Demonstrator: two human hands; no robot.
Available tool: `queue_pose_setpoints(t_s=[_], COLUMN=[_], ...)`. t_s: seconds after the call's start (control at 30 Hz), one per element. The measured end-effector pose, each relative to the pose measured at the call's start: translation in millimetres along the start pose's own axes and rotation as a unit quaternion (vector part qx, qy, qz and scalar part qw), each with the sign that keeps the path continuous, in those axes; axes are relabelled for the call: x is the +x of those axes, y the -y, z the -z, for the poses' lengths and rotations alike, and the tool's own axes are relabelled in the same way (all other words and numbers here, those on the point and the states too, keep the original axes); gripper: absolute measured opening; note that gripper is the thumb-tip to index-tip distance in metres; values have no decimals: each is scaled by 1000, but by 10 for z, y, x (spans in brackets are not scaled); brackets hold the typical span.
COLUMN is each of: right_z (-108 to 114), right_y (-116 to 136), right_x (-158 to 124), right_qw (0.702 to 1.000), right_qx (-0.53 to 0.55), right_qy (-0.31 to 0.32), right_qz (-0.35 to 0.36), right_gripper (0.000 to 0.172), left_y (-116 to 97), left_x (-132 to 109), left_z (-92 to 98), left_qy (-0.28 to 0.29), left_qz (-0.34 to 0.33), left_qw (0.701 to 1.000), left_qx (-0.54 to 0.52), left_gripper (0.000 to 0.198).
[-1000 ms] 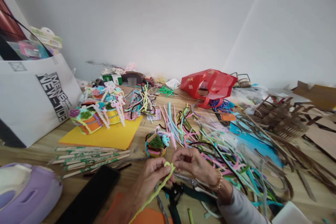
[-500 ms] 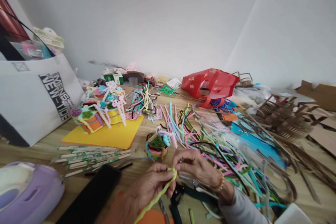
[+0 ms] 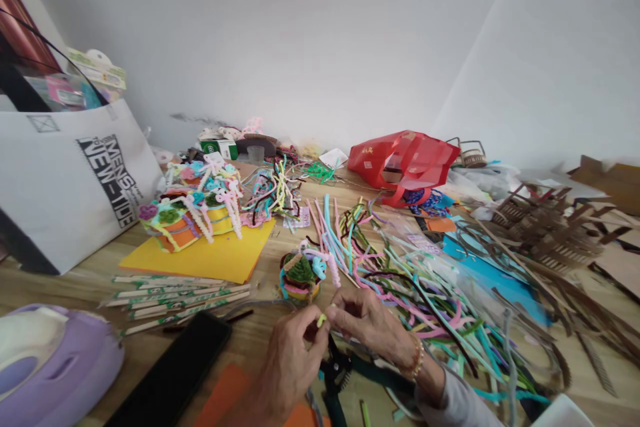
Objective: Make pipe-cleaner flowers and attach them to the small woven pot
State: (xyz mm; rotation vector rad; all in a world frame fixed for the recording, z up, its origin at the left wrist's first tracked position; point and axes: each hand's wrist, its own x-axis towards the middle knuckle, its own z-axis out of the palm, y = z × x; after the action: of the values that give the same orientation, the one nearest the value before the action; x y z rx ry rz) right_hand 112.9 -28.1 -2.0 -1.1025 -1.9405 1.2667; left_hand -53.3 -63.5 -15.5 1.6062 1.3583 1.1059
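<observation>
Low in the middle of the head view, my left hand (image 3: 295,353) is closed in a pinch on a yellow pipe cleaner (image 3: 321,320). Just a short bent piece of it shows between finger and thumb; the rest is hidden by the hand. My right hand (image 3: 373,323), with a beaded bracelet at the wrist, is pinched closed at the same spot, its fingertips meeting the pipe cleaner's end. Right behind the hands stands a small decorated cup-like craft piece (image 3: 301,272) with green, blue and pink fuzzy parts. Below them lie dark-handled pliers or cutters (image 3: 337,370), partly covered.
Loose coloured pipe cleaners (image 3: 425,293) spread to the right. At left are a phone (image 3: 173,367), a purple-and-white device (image 3: 75,373), wrapped sticks (image 3: 175,297) and finished pieces (image 3: 200,203) on yellow sheets (image 3: 240,263). A red bag (image 3: 405,157) and brown woven baskets (image 3: 555,233) stand farther back.
The yellow pipe cleaner's long tail, which hung down across my left hand, is out of sight now. My left hand has turned, its back facing up, and both hands stay together.
</observation>
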Motion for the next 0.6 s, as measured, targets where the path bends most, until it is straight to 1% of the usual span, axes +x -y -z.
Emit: queue_pose_setpoints(t_s=[0.07, 0.17, 0.27, 0.33, 0.4, 0.47, 0.6], right_z=[-15, -24, -2, 26, 54, 74, 81], right_y=[3, -12, -18, -14, -5, 5, 2], right_x=[1, -3, -17, -26, -31, -29, -16], right_qw=[1000, 999, 1000, 1000, 998, 995, 987], right_qx=[11, 31, 12, 9, 33, 71, 129], right_qy=[7, 14, 14, 21, 39, 61, 75], right_qz=[-8, -10, -2, 10, 27, 40, 53], right_gripper=[43, 38, 33, 31, 30, 31, 30], left_y=[-2, -12, -22, -20, -4, 30, 110], left_x=[-27, -31, 7, 46, 82, 107, 116], left_z=[-5, 2, 20, 40, 63, 85, 99], left_qy=[-8, 2, 28, 73, 134, 191, 267], left_qz=[-31, -30, 21, 74, 125, 164, 212], left_qw=[999, 999, 999, 990, 967, 934, 870], left_qx=[23, 14, -33, -97, -179, -253, -356], left_gripper=[22, 22, 22, 23, 24, 25, 27])
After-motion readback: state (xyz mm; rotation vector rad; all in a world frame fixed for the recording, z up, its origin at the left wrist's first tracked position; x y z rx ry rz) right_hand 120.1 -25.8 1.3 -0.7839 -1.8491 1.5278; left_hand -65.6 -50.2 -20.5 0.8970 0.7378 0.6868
